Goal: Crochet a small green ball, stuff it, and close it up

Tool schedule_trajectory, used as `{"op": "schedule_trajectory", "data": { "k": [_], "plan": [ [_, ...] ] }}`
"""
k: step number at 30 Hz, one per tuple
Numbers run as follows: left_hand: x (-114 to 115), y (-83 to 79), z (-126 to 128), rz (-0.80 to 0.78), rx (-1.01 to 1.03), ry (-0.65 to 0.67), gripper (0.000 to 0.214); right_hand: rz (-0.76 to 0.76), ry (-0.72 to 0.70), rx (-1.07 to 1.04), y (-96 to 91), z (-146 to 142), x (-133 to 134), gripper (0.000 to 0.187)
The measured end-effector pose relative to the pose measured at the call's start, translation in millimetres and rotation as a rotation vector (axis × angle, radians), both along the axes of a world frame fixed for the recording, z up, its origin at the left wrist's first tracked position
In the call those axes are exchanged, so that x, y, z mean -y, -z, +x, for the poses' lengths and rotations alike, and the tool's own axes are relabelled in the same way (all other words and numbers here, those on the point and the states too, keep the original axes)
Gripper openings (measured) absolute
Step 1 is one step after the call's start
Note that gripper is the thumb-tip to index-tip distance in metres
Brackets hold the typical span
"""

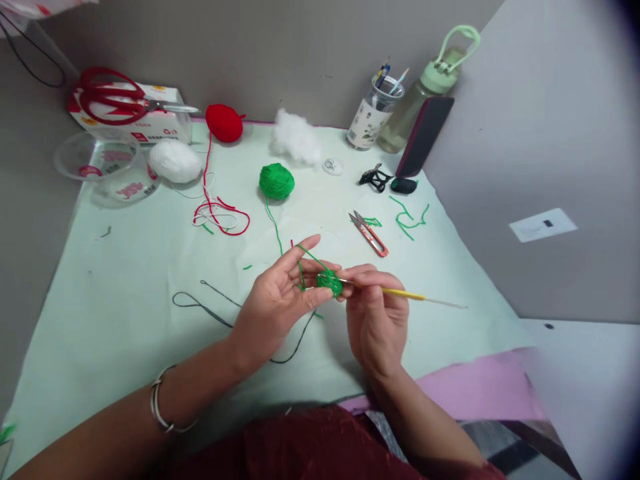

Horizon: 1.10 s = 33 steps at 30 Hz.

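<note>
Between thumb and fingers, my left hand (280, 293) pinches a small green crochet piece (330, 283). A strand of green yarn runs over its raised index finger and leads back to the green yarn ball (277, 181). My right hand (379, 313) is closed around a yellow-handled crochet hook (400, 293), whose tip is at the green piece; whether it passes through a stitch I cannot tell. A short bit of red yarn (292, 244) shows beside the left index finger. Beneath the left hand lies a dark cord (203, 310), partly hidden by the wrist.
Thread snips (369, 235) lie beyond the right hand, near green yarn scraps (413, 219). Farther back are a red yarn ball (224, 123), white yarn ball (175, 161), white stuffing (296, 138), black claw clip (375, 178), pen jar (375, 113), bottle (420, 100) and red-handled scissors (113, 97).
</note>
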<state>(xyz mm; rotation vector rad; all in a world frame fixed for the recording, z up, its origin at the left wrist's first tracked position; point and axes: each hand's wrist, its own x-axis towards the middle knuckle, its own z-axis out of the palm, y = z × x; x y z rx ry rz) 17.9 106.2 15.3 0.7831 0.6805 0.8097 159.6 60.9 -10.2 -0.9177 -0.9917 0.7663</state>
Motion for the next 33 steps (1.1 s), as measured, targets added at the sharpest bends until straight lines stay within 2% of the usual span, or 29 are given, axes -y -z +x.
{"op": "schedule_trajectory", "data": {
  "k": [3, 5, 8, 10, 12, 14, 18, 23, 27, 33],
  "plan": [
    [1, -1.3, 0, 0.043, -0.05, 0.001, 0.077, 0.015, 0.081, 0.221, -1.5, 2, 3, 0.019],
    [1, -2.6, 0, 0.055, -0.088, -0.004, 0.078, 0.046, 0.189, 0.466, -1.4, 5, 7, 0.025],
    [1, -4.6, -1, 0.014, -0.095, 0.001, 0.08, 0.196, 0.332, 0.905, 0.8, 10, 13, 0.038],
    [1, -5.8, -2, -0.068, -0.034, 0.053, 0.077, 0.281, 0.358, 1.017, 1.3, 11, 14, 0.043],
    [-1, -6.9, -4, -0.16, 0.051, 0.126, 0.072, 0.306, 0.346, 0.899, -0.8, 11, 12, 0.043],
    [-3, -7.8, -6, -0.22, 0.111, 0.175, 0.068, 0.285, 0.289, 0.695, -5.0, 10, 8, 0.037],
    [-9, -8.1, -8, -0.256, 0.167, 0.196, 0.07, 0.196, 0.128, 0.457, -12.1, 12, 6, 0.025],
    [-14, -3.5, -9, -0.206, 0.165, 0.213, 0.078, 0.18, 0.049, 0.401, -13.6, 21, 14, 0.025],
    [-16, -0.5, -12, -0.113, 0.087, 0.232, 0.074, 0.13, -0.008, 0.412, -16.7, 29, 17, 0.025],
    [-23, 0.9, -18, 0.014, -0.003, 0.304, 0.069, 0.034, -0.082, 0.284, -21.7, 35, 17, 0.019]
  ]
}}
